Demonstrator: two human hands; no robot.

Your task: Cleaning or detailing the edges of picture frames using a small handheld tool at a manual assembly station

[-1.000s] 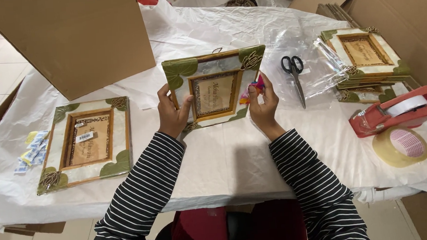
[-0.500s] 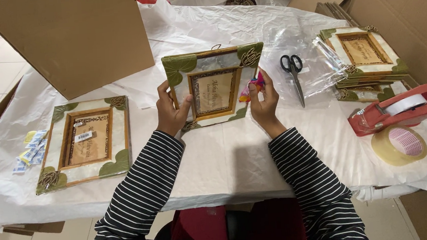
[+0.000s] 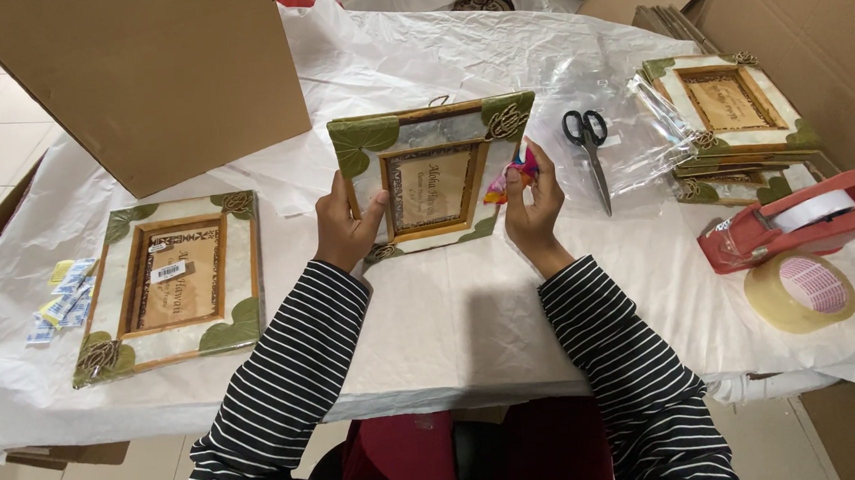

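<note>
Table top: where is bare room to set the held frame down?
Bare white paper lies between the flat frame on the left and the tape dispenser. Crowded right: scissors, stacked frames, tape roll.

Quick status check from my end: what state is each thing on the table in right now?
Held frame: tilted up off the table, gripped at both sides.
Left hand: clasping the frame's left edge.
Right hand: at the frame's right edge, pinching a colourful cloth.
Flat frame: lying face up.
Frame stack: piled.
Scissors: closed, flat.
Tape dispenser: loaded, resting.
Tape roll: lying flat.
Cardboard box: standing.
</note>
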